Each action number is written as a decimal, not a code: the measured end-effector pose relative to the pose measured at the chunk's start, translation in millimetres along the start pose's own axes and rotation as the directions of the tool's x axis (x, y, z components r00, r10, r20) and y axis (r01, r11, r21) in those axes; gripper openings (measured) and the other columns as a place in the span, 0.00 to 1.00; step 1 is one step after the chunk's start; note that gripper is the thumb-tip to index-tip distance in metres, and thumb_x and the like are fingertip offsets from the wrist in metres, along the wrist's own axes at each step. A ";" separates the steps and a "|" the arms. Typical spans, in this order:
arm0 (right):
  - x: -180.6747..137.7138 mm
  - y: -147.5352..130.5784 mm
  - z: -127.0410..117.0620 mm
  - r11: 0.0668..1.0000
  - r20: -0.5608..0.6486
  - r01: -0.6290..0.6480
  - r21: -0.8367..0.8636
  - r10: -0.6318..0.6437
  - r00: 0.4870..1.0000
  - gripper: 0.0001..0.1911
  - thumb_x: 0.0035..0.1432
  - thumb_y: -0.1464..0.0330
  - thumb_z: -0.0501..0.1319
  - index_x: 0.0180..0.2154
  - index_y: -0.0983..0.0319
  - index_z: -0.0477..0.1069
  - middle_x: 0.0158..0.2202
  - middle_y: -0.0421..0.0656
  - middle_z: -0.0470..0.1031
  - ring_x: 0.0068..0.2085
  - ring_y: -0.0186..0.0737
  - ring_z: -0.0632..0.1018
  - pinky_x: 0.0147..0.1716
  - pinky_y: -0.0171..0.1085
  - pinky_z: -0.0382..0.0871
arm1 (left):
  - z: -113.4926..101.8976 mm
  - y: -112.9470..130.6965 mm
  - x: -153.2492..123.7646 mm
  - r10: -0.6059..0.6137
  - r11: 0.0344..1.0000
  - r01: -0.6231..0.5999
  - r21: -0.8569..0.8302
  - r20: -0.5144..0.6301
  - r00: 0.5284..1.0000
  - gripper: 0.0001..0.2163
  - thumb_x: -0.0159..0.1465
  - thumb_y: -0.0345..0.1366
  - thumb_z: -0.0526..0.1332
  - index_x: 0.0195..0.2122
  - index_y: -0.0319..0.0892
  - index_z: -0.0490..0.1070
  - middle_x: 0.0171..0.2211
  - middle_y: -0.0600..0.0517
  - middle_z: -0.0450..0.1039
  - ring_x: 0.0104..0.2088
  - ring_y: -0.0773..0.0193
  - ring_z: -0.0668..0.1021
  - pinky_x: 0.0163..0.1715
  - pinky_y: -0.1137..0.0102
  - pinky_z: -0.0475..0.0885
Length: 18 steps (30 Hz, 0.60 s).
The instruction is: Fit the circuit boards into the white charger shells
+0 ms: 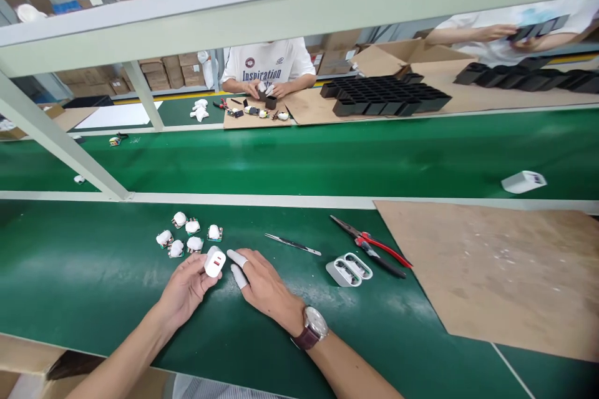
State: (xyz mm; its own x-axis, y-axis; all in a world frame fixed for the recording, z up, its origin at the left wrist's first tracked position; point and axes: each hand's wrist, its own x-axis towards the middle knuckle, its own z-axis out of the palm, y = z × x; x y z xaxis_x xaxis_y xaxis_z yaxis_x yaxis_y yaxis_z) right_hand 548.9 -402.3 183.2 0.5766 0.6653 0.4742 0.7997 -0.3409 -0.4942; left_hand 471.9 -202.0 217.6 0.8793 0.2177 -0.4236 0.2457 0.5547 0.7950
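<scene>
A white charger with a USB port [215, 264] is gripped in my left hand [187, 287], its port face turned toward me. Just right of it, my right hand [266, 283] holds nothing; two of its fingers wear white finger cots and are apart. Several small circuit boards with white tops [192, 226] lie beyond my left hand. Metal tweezers [293, 244] lie past my right hand. Farther right are two open white charger housings [349, 270] and long-nose pliers [372, 246] with red and black handles.
Brown cardboard [505, 274] covers the bench at right. On the green conveyor belt [327, 156] lies another white charger [523, 182]. A slanted frame post [60, 131] stands at left. Across the belt, two people handle dark parts near black trays [388, 95].
</scene>
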 end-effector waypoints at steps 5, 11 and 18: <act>0.2 -0.8 2.2 0.999 0.010 0.040 -0.026 -0.040 0.999 0.21 0.72 0.74 0.53 0.64 0.61 0.64 0.50 0.51 0.77 0.47 0.51 0.79 0.48 0.54 0.79 | -2.1 -1.1 4.9 0.022 0.998 -0.023 0.059 0.017 1.000 0.12 0.60 0.43 0.75 0.37 0.42 0.77 0.37 0.49 0.82 0.34 0.62 0.85 0.37 0.69 0.85; 1.9 -2.5 2.5 0.999 -0.005 0.035 -0.030 -0.035 0.999 0.20 0.72 0.73 0.53 0.63 0.60 0.65 0.50 0.51 0.78 0.48 0.51 0.80 0.49 0.55 0.79 | -16.4 82.3 85.8 0.621 0.399 -0.434 0.807 0.110 0.776 0.13 0.63 0.48 0.68 0.36 0.43 0.75 0.43 0.46 0.80 0.39 0.56 0.84 0.44 0.57 0.83; -8.9 11.8 9.9 0.999 0.008 -0.045 0.030 0.045 0.999 0.38 0.69 0.67 0.63 0.73 0.55 0.49 0.61 0.55 0.71 0.60 0.57 0.76 0.57 0.58 0.78 | -34.3 151.9 193.9 0.704 0.223 -0.380 0.898 0.122 0.700 0.09 0.60 0.43 0.68 0.30 0.44 0.75 0.36 0.45 0.80 0.46 0.50 0.82 0.51 0.55 0.78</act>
State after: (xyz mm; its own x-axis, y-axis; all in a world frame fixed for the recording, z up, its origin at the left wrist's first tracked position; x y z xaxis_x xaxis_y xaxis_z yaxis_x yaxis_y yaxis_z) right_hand 551.6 -405.6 166.0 0.6105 0.6546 0.4459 0.7676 -0.3504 -0.5367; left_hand 665.7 -47.9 241.3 0.8380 0.4448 0.3161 0.0864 -0.6801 0.7280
